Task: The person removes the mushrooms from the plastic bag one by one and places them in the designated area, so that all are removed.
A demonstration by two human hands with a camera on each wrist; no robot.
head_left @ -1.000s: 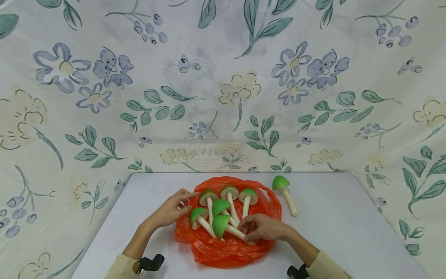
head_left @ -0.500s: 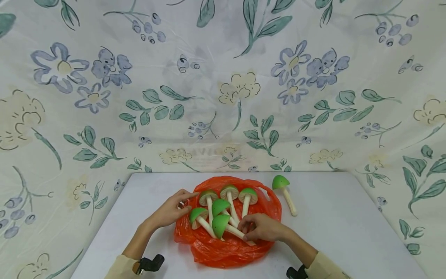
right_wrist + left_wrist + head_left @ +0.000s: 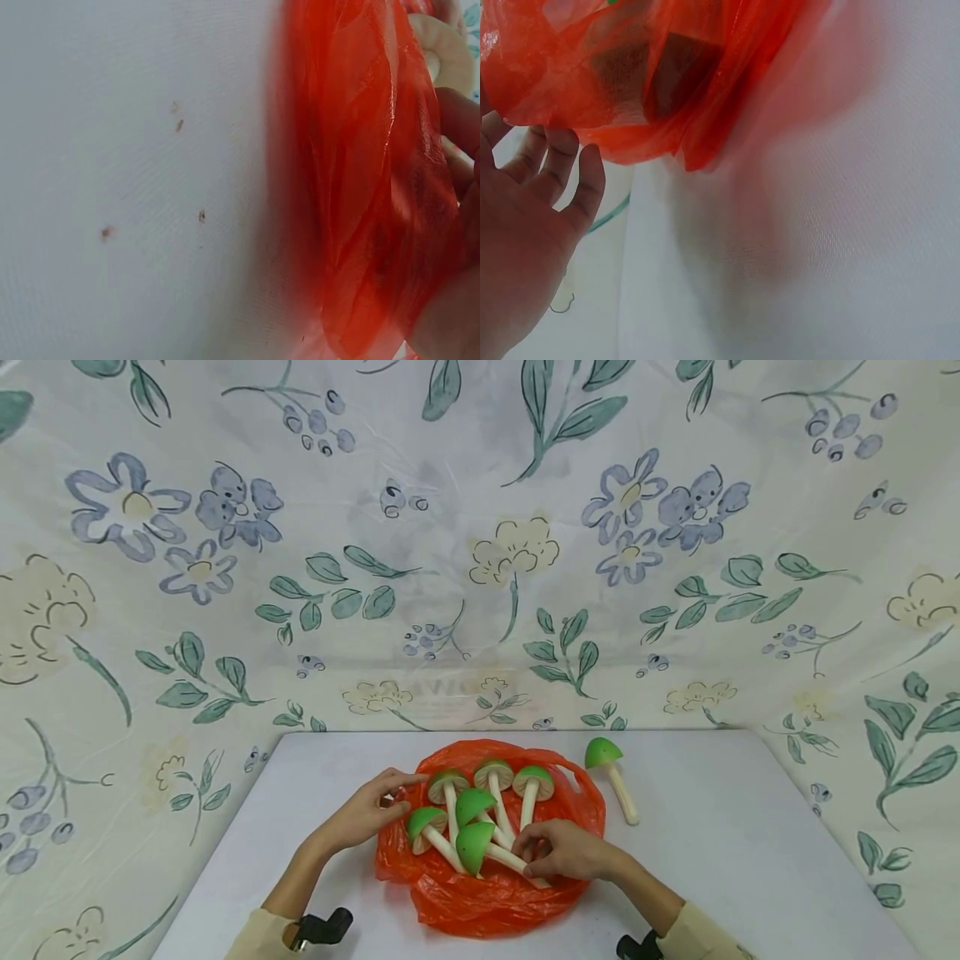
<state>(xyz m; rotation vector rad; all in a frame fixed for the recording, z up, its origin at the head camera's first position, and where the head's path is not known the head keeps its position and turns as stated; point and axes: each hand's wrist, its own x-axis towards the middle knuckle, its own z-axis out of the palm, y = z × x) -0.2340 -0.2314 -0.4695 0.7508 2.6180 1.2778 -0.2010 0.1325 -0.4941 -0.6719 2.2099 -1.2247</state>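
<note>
Left hand [image 3: 367,812], fingers wide, touches the bag [image 3: 465,910]: steady it. Right hand [image 3: 570,852] curls over a mushroom [image 3: 477,847], grip unclear: go gently.

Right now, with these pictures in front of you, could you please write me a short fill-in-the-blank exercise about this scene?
1. The number of mushroom caps visible in the bag is ____.
2. The tops of these caps are coloured ____.
3. On the table, outside the bag, lies exactly ____ mushroom.
4. The hand nearer to that mushroom is the person's ____ one.

Missing words: six; green; one; right.
</note>
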